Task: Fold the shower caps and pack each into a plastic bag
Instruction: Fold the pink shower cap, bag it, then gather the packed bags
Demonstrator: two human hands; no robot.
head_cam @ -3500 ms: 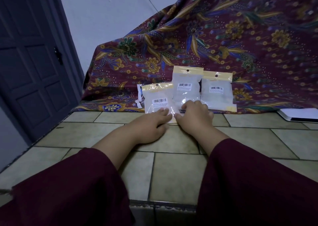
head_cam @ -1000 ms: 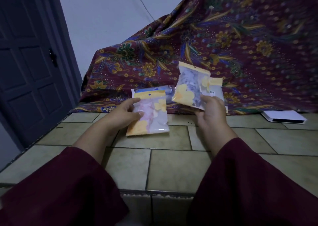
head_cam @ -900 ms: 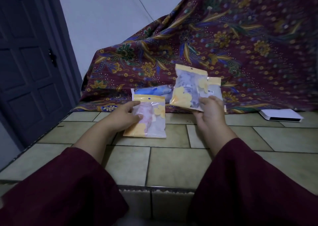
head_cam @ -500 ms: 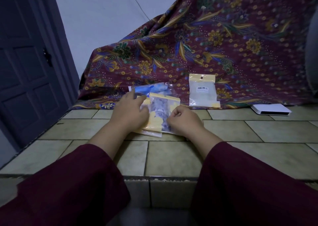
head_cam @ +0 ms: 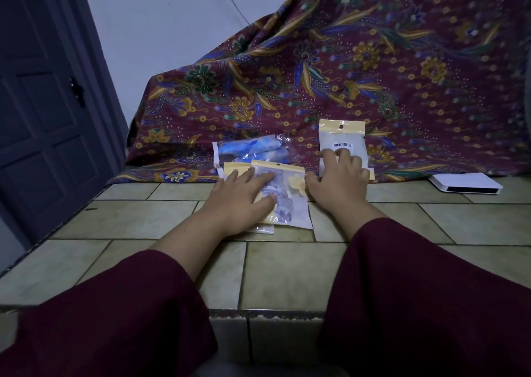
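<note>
Grip on the upright packet (head_cam: 342, 146) by the right hand (head_cam: 339, 177) is only a fingertip touch, so curl round its edge before lifting, while the flat left hand (head_cam: 240, 195) pins the packet stack (head_cam: 283, 201) left of it on the desk (head_cam: 290, 273).

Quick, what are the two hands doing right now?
Left hand: open, fingers lying flat on the stacked packets.
Right hand: fingers touching the leaning packet; whether it grips cannot be told.
</note>
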